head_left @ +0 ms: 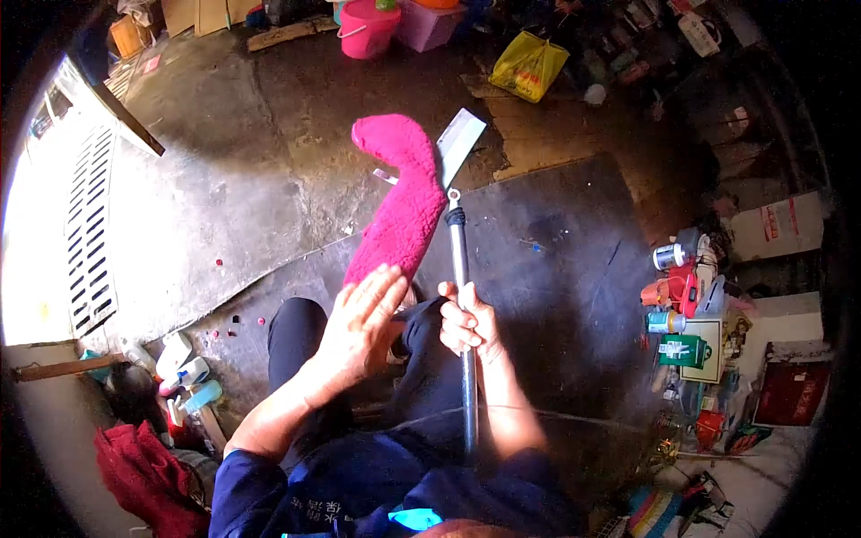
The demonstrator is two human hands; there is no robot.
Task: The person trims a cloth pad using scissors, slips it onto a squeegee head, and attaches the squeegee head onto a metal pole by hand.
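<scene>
A long, fuzzy bright pink duster head (401, 211) stretches away from my knees, its far end bent over to the left. My left hand (366, 327) lies across its near end with the fingers stretched out; my thumb is mostly hidden. My right hand (470, 327) is wrapped around a metal pole (459, 251), which has a small ring at its tip and a dark band just below. Past the tip, beside the pink head, is a flat pale rectangular piece (462, 143). I cannot tell whether the pole joins the pink head.
A dark board (556, 233) covers the floor around me. Beyond it are a pink bucket (366, 31), a purple bin (429, 25) and a yellow bag (529, 67). Bottles and boxes, among them a green box (683, 351), line the right; a dark red cloth (143, 475) lies lower left.
</scene>
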